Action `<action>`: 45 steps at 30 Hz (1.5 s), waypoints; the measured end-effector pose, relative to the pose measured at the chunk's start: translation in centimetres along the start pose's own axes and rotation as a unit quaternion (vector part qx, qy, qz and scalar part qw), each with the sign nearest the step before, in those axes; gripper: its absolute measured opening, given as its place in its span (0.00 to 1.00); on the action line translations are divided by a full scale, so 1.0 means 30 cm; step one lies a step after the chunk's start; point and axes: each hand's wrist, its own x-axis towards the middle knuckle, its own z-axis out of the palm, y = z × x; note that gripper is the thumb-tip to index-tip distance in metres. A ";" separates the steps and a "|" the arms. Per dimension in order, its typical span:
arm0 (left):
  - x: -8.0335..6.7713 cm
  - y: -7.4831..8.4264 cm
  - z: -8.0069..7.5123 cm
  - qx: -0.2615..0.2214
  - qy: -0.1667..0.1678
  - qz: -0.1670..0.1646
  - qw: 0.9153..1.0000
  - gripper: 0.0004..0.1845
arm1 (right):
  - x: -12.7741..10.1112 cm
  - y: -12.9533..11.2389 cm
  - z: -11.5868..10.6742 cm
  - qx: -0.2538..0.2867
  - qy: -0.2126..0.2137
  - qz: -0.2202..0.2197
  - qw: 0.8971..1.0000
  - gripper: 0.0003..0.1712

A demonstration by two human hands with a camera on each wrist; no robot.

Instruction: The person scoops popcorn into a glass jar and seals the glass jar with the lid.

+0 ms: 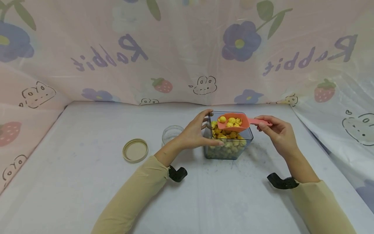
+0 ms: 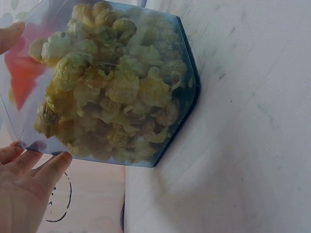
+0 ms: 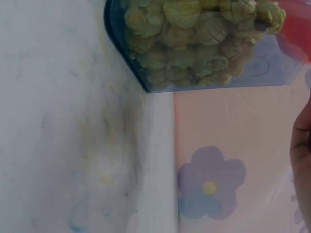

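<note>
A clear bluish square container (image 1: 229, 150) of yellow popcorn (image 2: 112, 87) stands on the table. My left hand (image 1: 195, 131) grips it from the left, thumb on the near side and fingers on the far side. In my right hand (image 1: 279, 133) is the handle of a pink-red scoop (image 1: 243, 122), pinched between thumb and fingers. Several pieces of popcorn lie in the scoop, which is at the level of the container's rim. Through the wall in the left wrist view, the scoop shows as a red shape over the popcorn (image 3: 194, 43).
Left of the container, a round clear jar (image 1: 172, 132) stands partly hidden behind my left hand and forearm. Farther left lies a round cream-coloured lid (image 1: 135, 150). A printed pink curtain (image 1: 181, 58) rises behind the white table (image 1: 87, 182).
</note>
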 end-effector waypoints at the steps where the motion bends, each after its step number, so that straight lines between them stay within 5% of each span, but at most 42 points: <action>1: 0.000 0.000 0.000 0.000 0.001 0.000 1.000 0.56 | 0.001 -0.004 -0.001 0.003 0.001 0.000 1.000 0.10; 20: -0.006 -0.002 -0.008 0.011 -0.012 0.000 1.000 0.57 | 0.029 -0.041 0.028 0.052 -0.001 -0.030 0.998 0.11; 26: -0.017 0.003 -0.019 0.065 -0.013 -0.026 0.997 0.60 | 0.048 -0.059 0.043 0.054 -0.005 -0.044 0.998 0.11; 31: -0.029 0.013 -0.032 0.122 -0.021 -0.011 0.992 0.64 | 0.054 -0.073 0.049 0.075 -0.005 -0.046 0.996 0.11; 45: -0.129 -0.012 -0.147 0.194 0.037 0.002 0.980 0.59 | 0.095 -0.098 0.104 0.129 -0.038 -0.076 0.988 0.12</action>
